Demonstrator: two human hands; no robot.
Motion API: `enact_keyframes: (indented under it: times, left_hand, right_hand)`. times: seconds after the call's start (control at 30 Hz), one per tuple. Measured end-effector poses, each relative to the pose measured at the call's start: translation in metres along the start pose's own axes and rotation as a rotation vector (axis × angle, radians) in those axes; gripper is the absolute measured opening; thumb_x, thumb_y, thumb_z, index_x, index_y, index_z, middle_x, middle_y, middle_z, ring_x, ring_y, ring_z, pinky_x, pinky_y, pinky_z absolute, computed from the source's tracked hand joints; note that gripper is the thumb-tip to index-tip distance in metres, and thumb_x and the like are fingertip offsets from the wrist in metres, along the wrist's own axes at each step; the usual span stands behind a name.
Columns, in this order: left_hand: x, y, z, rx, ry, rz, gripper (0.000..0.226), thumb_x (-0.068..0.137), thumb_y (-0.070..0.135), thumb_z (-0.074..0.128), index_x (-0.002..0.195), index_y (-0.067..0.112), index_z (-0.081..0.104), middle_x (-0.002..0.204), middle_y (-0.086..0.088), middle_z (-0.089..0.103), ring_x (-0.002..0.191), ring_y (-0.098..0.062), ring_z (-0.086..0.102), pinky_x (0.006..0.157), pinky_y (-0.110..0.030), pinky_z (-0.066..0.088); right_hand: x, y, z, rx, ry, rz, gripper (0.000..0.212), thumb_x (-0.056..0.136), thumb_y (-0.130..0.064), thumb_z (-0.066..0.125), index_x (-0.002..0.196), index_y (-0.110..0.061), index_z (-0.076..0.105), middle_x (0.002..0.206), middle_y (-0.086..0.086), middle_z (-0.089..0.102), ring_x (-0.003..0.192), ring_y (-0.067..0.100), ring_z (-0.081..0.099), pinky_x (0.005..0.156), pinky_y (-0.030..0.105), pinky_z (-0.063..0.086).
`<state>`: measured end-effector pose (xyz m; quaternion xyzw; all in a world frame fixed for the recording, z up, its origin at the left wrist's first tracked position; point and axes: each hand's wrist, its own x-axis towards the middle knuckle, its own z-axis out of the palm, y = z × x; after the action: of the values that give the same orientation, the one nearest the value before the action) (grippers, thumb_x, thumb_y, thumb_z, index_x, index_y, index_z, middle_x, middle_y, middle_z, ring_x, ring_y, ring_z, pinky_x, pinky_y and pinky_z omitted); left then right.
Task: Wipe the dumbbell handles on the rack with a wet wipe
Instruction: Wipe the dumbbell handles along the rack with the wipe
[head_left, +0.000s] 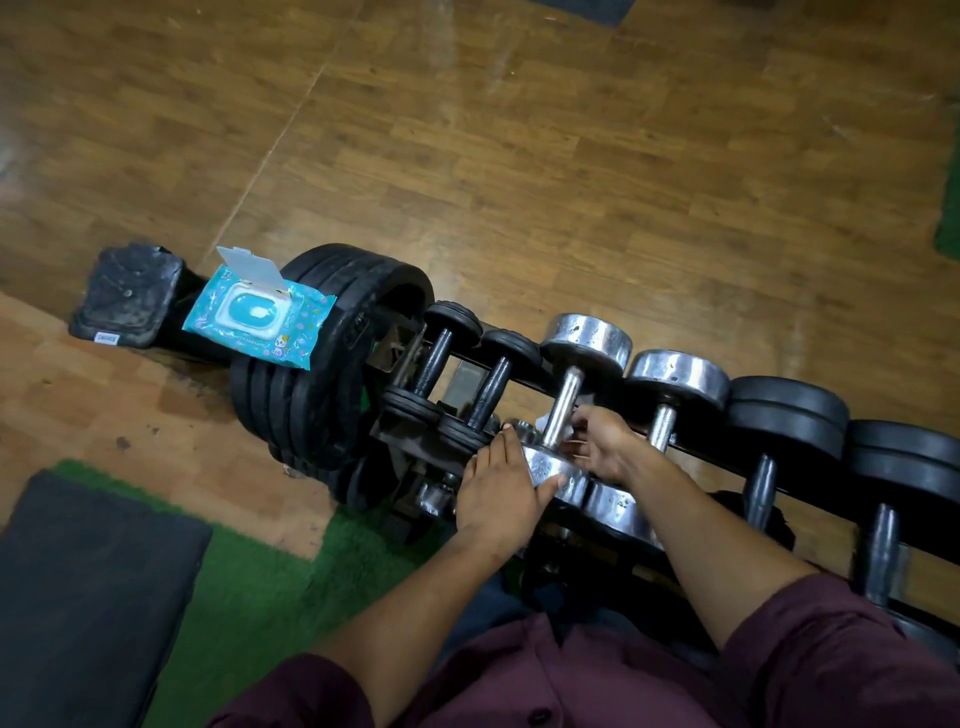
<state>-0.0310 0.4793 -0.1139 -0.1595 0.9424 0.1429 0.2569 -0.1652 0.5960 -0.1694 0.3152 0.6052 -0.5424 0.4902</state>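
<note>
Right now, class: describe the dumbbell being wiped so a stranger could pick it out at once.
Find the long rack beside the stack of black plates. Past two small black dumbbells lie two chrome ones. It is the chrome dumbbell nearer the plates, the only one with hands on it.

From my feed, the floor (519, 130) was glossy brown wood-look planking that threw back soft overhead light in pale streaks. A lighter, orange-brown strip of flooring (104, 415) ran along the left side. Below it lay a patch of green artificial turf (249, 587), and on that a dark grey mat (88, 582). Another sliver of green (948, 208) showed at the right edge, and a dark mat corner (587, 8) at the top.
</note>
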Motion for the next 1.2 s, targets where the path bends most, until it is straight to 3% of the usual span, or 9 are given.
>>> enact_keyframes:
  times: [0.13,0.27,0.37,0.47,0.6,0.7,0.87,1.0,1.2]
  left_hand:
    - [0.001,-0.001,0.002,-0.014,-0.005,0.010,0.101,0.096,0.077,0.024,0.161,0.003,0.001,0.167,-0.013,0.020,0.151,-0.028,0.023,0.124,-0.041,0.022]
    - [0.002,-0.002,0.003,-0.007,-0.002,0.018,0.102,0.096,0.078,0.023,0.161,0.003,0.001,0.166,-0.013,0.021,0.150,-0.028,0.023,0.123,-0.040,0.022]
    - [0.002,-0.003,0.002,-0.001,-0.008,0.022,0.102,0.096,0.078,0.022,0.161,0.003,0.001,0.166,-0.014,0.021,0.150,-0.028,0.023,0.123,-0.040,0.022]
    - [0.002,-0.003,0.002,0.005,-0.013,0.022,0.101,0.096,0.077,0.021,0.161,0.002,0.000,0.166,-0.015,0.021,0.150,-0.028,0.023,0.123,-0.040,0.021]
    - [0.001,-0.003,0.003,-0.008,-0.015,0.018,0.100,0.097,0.077,0.021,0.161,0.003,0.000,0.167,-0.014,0.020,0.150,-0.028,0.023,0.124,-0.041,0.021]
    - [0.001,-0.003,0.003,-0.014,-0.019,0.015,0.100,0.097,0.076,0.021,0.161,0.003,-0.001,0.167,-0.014,0.019,0.150,-0.028,0.023,0.124,-0.041,0.021]
    - [0.000,-0.003,0.003,-0.032,-0.004,0.012,0.098,0.098,0.074,0.025,0.161,0.003,0.000,0.167,-0.014,0.020,0.150,-0.028,0.024,0.123,-0.041,0.021]
    - [-0.001,-0.002,0.003,-0.036,0.018,0.011,0.098,0.098,0.073,0.025,0.161,0.002,0.001,0.166,-0.014,0.022,0.150,-0.028,0.025,0.123,-0.041,0.023]
    - [0.000,-0.004,0.008,-0.049,0.035,0.016,0.098,0.098,0.074,0.025,0.161,0.003,0.002,0.167,-0.013,0.021,0.151,-0.027,0.024,0.124,-0.040,0.021]
  right_hand:
    - [-0.009,-0.007,-0.007,-0.423,0.188,-0.254,0.022,0.089,-0.033,0.057,0.073,-0.018,0.062,0.076,0.006,0.063,0.066,0.025,0.062,0.062,0.031,0.044]
    - [-0.031,-0.028,-0.014,-0.803,0.358,-0.596,0.034,0.092,-0.031,0.048,0.060,-0.020,0.054,0.056,0.000,0.054,0.061,0.027,0.052,0.057,0.035,0.037]
    - [-0.038,-0.041,-0.004,-0.968,0.401,-0.907,0.029,0.100,-0.034,0.045,0.088,-0.022,0.070,0.072,0.002,0.066,0.069,0.027,0.061,0.063,0.035,0.047]
    - [-0.030,-0.052,0.007,-1.255,0.402,-1.052,0.034,0.099,-0.024,0.045,0.123,-0.021,0.069,0.117,0.004,0.069,0.096,0.031,0.068,0.077,0.038,0.054]
    - [-0.015,-0.057,0.011,-1.731,0.349,-0.982,0.029,0.098,-0.022,0.047,0.116,-0.022,0.071,0.116,0.005,0.060,0.086,0.035,0.067,0.065,0.037,0.048]
    - [-0.012,-0.062,0.017,-1.864,0.313,-0.937,0.026,0.099,-0.022,0.046,0.109,-0.021,0.071,0.107,0.004,0.058,0.082,0.032,0.064,0.060,0.038,0.040]
    - [-0.011,-0.072,0.038,-2.049,0.260,-0.740,0.022,0.094,-0.019,0.049,0.097,-0.019,0.071,0.089,0.002,0.064,0.071,0.024,0.056,0.059,0.037,0.044]
    - [-0.010,-0.071,0.047,-2.000,0.150,-0.593,0.019,0.094,-0.021,0.046,0.088,-0.017,0.064,0.082,0.001,0.058,0.065,0.021,0.054,0.057,0.034,0.044]
    - [-0.001,-0.060,0.042,-1.778,-0.058,-0.485,0.030,0.093,-0.031,0.041,0.075,-0.019,0.063,0.080,0.001,0.063,0.077,0.024,0.055,0.069,0.035,0.045]
